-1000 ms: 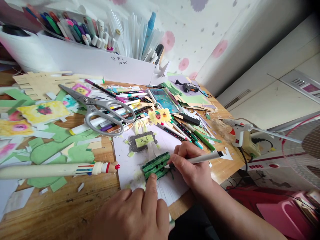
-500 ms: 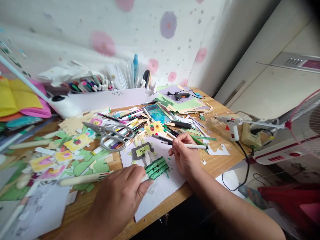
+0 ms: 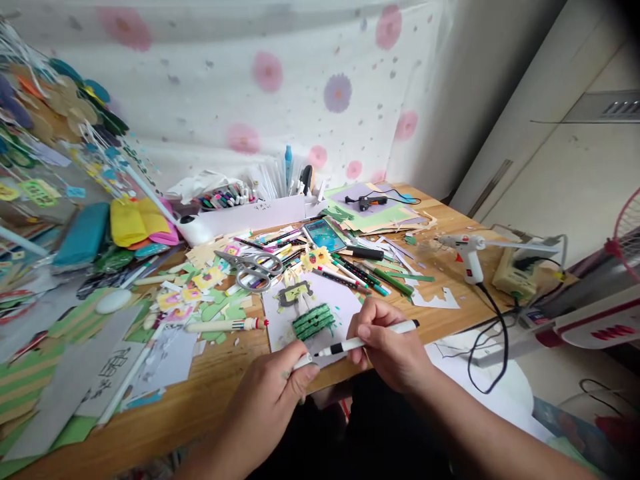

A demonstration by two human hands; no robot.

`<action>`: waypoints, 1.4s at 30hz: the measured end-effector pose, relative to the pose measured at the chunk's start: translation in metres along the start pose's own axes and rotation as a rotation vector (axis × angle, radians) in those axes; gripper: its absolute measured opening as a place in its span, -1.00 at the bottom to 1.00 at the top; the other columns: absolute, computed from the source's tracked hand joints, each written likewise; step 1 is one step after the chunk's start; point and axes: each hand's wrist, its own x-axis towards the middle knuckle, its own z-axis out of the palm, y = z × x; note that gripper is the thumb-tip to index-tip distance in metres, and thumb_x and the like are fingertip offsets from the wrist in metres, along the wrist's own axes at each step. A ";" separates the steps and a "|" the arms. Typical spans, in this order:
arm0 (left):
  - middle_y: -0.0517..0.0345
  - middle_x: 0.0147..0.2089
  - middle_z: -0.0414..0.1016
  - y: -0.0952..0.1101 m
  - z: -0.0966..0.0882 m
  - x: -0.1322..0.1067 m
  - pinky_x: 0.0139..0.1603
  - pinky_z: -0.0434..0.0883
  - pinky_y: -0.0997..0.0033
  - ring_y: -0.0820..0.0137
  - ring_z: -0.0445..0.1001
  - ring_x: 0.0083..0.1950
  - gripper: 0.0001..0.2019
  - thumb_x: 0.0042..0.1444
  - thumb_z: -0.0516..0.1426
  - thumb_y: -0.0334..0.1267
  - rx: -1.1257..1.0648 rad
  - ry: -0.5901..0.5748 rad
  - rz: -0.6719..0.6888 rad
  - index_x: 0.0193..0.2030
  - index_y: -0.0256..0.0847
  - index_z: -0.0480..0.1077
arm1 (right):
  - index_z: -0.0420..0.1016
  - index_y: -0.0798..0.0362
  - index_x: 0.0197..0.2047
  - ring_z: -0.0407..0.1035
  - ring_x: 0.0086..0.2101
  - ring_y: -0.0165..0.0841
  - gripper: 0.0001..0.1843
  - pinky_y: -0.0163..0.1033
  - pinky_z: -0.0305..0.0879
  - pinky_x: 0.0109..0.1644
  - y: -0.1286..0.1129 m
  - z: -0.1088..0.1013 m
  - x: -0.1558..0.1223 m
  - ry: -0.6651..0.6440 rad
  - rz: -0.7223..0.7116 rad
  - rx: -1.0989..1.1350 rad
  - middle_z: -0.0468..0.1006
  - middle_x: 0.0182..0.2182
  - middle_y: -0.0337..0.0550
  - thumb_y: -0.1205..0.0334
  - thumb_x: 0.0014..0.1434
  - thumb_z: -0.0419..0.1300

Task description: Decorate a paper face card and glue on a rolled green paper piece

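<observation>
My right hand (image 3: 393,340) is closed around a white marker (image 3: 345,346) with a black band, its bare tip pointing left. Close to that tip, my left hand (image 3: 275,383) pinches a small white marker cap (image 3: 302,361) between thumb and fingers. Marker and cap look just apart, near the table's front edge. Beyond the hands, a green striped paper cutout (image 3: 313,323) with a small drawn face lies on a sheet of white paper (image 3: 277,333). Above it on the sheet is a dark-edged cutout (image 3: 295,292) with a closed-eyes face.
Scissors (image 3: 257,270) and several pens (image 3: 345,277) lie behind the sheet. A white pen (image 3: 227,325) and paper scraps (image 3: 220,303) are on the left. A white glue gun (image 3: 469,257) stands right, a black one (image 3: 370,202) at the back.
The view has shifted, showing more of the left side. My hands have come together near the front edge, the marker tip turned toward the cap. My left hand is off the green cutout.
</observation>
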 end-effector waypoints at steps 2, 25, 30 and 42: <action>0.31 -0.55 0.36 0.007 0.004 -0.005 -0.40 0.21 0.48 0.42 0.36 -0.47 -0.72 0.26 -0.03 -0.11 0.022 -0.033 0.007 -0.45 -0.12 0.26 | 0.36 0.09 -0.52 0.30 -0.70 -0.53 -0.71 -0.50 0.19 -0.65 0.000 -0.002 -0.008 -0.017 0.001 -0.016 0.54 -0.67 -0.24 0.19 0.05 0.37; 0.32 -0.49 0.49 0.001 0.009 -0.018 -0.44 0.24 0.46 0.37 0.45 -0.44 -0.87 0.00 0.22 -0.19 0.214 0.046 -0.055 -0.31 -0.13 0.42 | 0.37 0.05 -0.45 0.31 -0.58 -0.44 -0.67 -0.35 0.23 -0.48 0.012 -0.022 -0.056 -0.029 -0.185 -0.535 0.47 -0.61 -0.25 -0.01 0.14 0.27; 0.11 -0.28 0.48 -0.022 -0.030 0.039 -0.17 0.34 0.30 0.29 0.45 -0.19 -0.77 0.26 0.00 -0.17 0.379 0.305 -0.138 -0.33 -0.20 0.40 | 0.53 -0.01 -0.08 0.51 -0.23 -0.24 -0.73 -0.16 0.40 -0.14 -0.003 -0.053 -0.035 0.154 -0.317 -0.808 0.62 -0.15 -0.03 0.05 0.20 0.23; -0.01 0.09 0.42 -0.029 -0.014 0.100 -0.04 0.48 0.09 0.25 0.48 -0.01 -0.67 0.25 0.13 -0.16 0.206 0.152 -0.212 0.10 -0.24 0.35 | 0.56 0.01 -0.18 0.49 -0.31 -0.24 -0.71 -0.19 0.42 -0.24 0.008 -0.070 -0.013 0.279 -0.308 -0.842 0.60 -0.27 -0.07 0.00 0.24 0.16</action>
